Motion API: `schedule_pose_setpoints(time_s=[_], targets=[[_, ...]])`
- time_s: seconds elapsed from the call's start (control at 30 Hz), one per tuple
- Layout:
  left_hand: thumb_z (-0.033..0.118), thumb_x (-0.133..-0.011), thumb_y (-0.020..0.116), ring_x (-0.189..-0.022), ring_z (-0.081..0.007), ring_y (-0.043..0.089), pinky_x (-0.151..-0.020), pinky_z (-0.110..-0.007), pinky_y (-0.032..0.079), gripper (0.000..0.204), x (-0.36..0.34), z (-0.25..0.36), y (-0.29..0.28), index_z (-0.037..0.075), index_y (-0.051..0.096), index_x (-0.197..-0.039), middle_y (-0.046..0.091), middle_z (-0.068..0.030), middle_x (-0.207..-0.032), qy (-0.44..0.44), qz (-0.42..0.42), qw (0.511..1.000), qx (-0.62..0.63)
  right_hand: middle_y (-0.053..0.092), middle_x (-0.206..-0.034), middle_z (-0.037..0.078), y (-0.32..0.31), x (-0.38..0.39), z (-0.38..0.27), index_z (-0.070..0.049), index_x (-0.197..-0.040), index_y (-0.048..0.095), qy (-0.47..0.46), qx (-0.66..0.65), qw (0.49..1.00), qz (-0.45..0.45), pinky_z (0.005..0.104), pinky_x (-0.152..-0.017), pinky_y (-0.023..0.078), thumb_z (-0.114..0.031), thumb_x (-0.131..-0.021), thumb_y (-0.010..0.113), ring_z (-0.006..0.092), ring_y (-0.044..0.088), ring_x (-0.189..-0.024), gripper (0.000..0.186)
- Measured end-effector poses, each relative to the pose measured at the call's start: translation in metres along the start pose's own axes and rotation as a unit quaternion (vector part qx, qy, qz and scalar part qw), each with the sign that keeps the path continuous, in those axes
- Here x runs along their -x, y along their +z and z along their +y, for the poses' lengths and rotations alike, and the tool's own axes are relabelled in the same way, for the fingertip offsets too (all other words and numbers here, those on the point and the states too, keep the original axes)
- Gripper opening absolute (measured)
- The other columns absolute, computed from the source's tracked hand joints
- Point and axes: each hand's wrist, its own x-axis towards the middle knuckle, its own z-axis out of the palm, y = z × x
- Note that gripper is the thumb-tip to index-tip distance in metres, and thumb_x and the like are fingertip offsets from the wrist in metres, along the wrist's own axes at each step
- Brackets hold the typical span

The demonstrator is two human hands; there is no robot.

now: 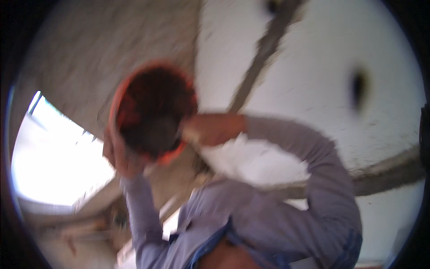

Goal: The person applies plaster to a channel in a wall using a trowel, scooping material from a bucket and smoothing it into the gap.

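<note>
Overhead, a co-worker's hand and other hand clasp an orange pan; blur hides their fingers, wearer's own hands unseen.

A person in a grey shirt holds an orange pan overhead with both hands, below a white ceiling.

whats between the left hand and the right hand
In the head view, an orange pan with a dark inside fills the stretch. The left hand grips its lower left rim and the right hand is at its right rim, blurred.
</note>
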Motion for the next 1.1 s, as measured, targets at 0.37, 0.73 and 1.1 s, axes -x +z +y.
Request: schedule_pose_setpoints(time_s=[0.37, 0.73, 1.1], targets=[[0.026, -0.097, 0.042, -0.109, -0.0194, 0.054, -0.095, -0.031, 0.040, 0.045, -0.010, 0.030, 0.098, -0.006, 0.052, -0.126, 0.059, -0.0097, -0.121, -0.362, 0.110, 0.772, 0.511, 0.057, -0.083, 0.017, -0.034, 0.103, -0.006, -0.002, -0.119, 0.048, 0.127, -0.081, 0.985, 0.089, 0.0407, -0.068, 0.048, -0.014, -0.072, 0.055, 0.0275, 0.059, -0.075, 0.049], [0.026, -0.098, 0.044, -0.102, -0.0185, 0.059, -0.087, -0.033, 0.050, 0.041, -0.006, -0.007, 0.153, 0.000, 0.053, -0.127, 0.061, -0.0077, -0.117, -0.383, 0.156, 0.669, 0.617, 0.060, -0.073, 0.012, -0.111, 0.187, -0.076, -0.003, -0.113, 0.055, 0.217, 0.076, 0.958, 0.169, 0.0337, -0.056, 0.047, -0.017, -0.074, 0.068, 0.0201, 0.060, -0.060, 0.044], [0.025, -0.098, 0.044, -0.107, -0.0214, 0.058, -0.090, -0.036, 0.051, 0.041, 0.048, -0.024, 0.145, -0.001, 0.051, -0.128, 0.058, -0.0101, -0.122, -0.490, 0.152, 0.623, 0.591, 0.047, -0.069, 0.000, -0.245, 0.288, -0.078, -0.005, -0.105, 0.053, 0.279, -0.085, 0.824, 0.485, 0.0203, -0.034, 0.030, -0.024, -0.091, 0.053, 0.0042, 0.038, -0.044, 0.024]])
